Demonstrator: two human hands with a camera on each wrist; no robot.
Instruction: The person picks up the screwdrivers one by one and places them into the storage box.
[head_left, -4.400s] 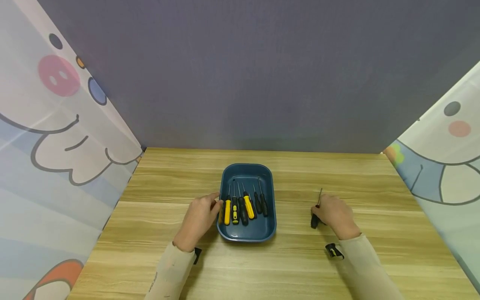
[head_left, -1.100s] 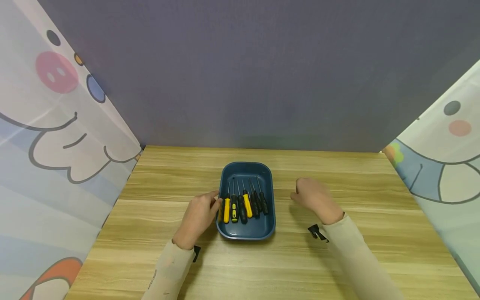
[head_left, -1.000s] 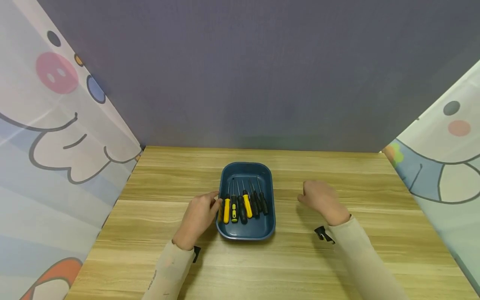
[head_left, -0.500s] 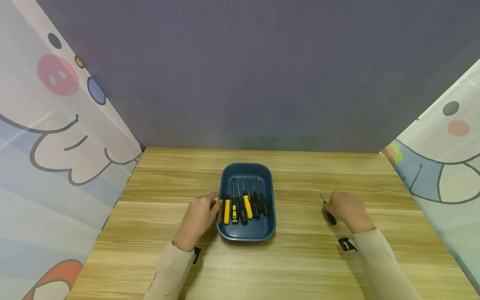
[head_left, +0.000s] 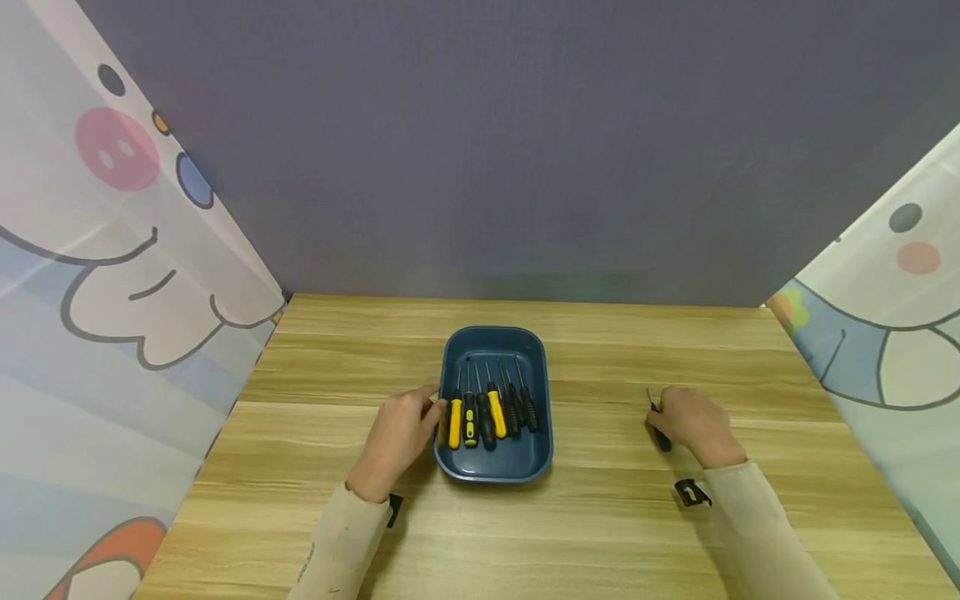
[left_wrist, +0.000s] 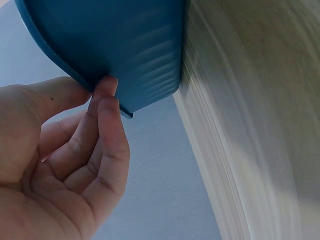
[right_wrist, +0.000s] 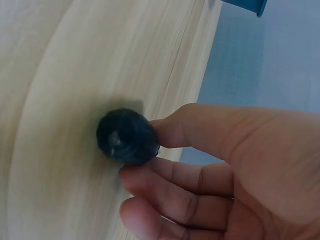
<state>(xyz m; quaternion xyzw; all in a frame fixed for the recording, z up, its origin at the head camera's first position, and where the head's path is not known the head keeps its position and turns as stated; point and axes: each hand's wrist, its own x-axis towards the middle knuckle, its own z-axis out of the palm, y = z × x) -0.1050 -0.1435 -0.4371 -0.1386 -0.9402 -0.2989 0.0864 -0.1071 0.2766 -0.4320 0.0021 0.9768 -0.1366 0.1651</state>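
Note:
A dark blue tray (head_left: 491,478) stands on the wooden table, with several screwdrivers side by side in it. Their handles are yellow, black, or black with yellow, such as the yellow-handled screwdriver (head_left: 455,425) at the left; shafts point to the far end. My left hand (head_left: 397,433) pinches the tray's left rim (left_wrist: 75,75) between thumb and fingers. Well to the right of the tray, my right hand (head_left: 693,421) holds a black-handled screwdriver (head_left: 661,438) low at the table. In the right wrist view the handle's butt end (right_wrist: 127,137) lies between thumb and fingertips.
The wood-grain table (head_left: 585,533) reaches to a grey wall panel (head_left: 525,167) at the back. Printed cartoon curtains (head_left: 112,233) hang at both sides. A black strap piece (head_left: 692,492) sits under the right wrist.
One more black-handled screwdriver lies in the tray than at first. My right hand has moved from beside the tray to the right and now holds another screwdriver. My left hand stays put.

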